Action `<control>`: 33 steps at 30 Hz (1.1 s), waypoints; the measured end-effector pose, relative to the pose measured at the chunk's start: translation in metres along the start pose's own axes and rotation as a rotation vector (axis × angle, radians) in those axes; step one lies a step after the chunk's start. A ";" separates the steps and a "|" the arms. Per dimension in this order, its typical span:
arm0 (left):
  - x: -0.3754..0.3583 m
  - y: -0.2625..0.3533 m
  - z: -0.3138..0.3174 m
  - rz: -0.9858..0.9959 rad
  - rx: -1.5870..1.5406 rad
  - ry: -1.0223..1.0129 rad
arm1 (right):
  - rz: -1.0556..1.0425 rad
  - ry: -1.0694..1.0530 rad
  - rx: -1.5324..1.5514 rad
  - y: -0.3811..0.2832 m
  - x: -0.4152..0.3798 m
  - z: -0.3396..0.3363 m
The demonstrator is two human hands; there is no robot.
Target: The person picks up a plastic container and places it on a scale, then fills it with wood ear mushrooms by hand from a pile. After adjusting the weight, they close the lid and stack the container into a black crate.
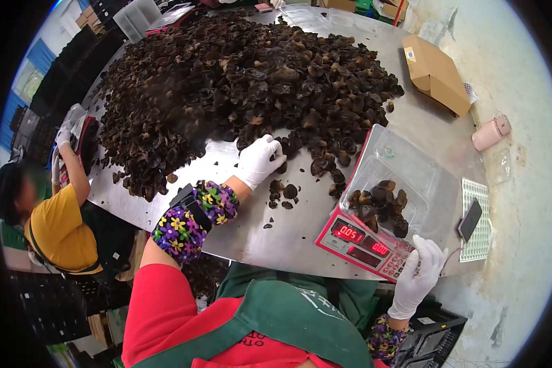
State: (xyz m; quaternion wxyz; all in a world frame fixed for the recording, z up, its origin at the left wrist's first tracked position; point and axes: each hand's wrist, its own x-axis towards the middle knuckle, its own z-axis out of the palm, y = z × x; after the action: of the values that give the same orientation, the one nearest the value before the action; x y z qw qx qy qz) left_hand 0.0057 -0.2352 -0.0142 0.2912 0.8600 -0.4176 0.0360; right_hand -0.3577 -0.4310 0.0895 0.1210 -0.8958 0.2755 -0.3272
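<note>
My left hand (pixel 261 161), in a white glove, is at the near edge of a large heap of dark brown wood ear mushrooms (pixel 245 86). Its fingers curl closed over dark pieces, partly hidden beneath them. At the right, a red and silver digital scale (pixel 352 238) reads 0.051 and 0.00 in red digits. On its pan sits a clear plastic tray (pixel 420 190) with several wood ear pieces inside. My right hand (pixel 420 270), also gloved, is at the tray's near right corner, fingers bent around the rim. A few loose pieces (pixel 283 192) lie between my left hand and the scale.
A cardboard box (pixel 437 75), a pink bottle (pixel 491 133) and a dark phone (pixel 470 219) on a pale patterned sheet line the right side by the wall. At the left, a person in a yellow shirt (pixel 64 227) works at another scale (pixel 83 144).
</note>
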 end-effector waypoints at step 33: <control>0.033 -0.040 -0.014 -0.401 -0.097 0.235 | -0.035 -0.005 0.003 -0.010 -0.003 -0.011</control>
State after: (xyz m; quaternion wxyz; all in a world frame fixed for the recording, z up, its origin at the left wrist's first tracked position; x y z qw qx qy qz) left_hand 0.0593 -0.2311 -0.0117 0.3803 0.9005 -0.2029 0.0573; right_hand -0.3629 -0.4220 0.1004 0.1174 -0.9011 0.2592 -0.3272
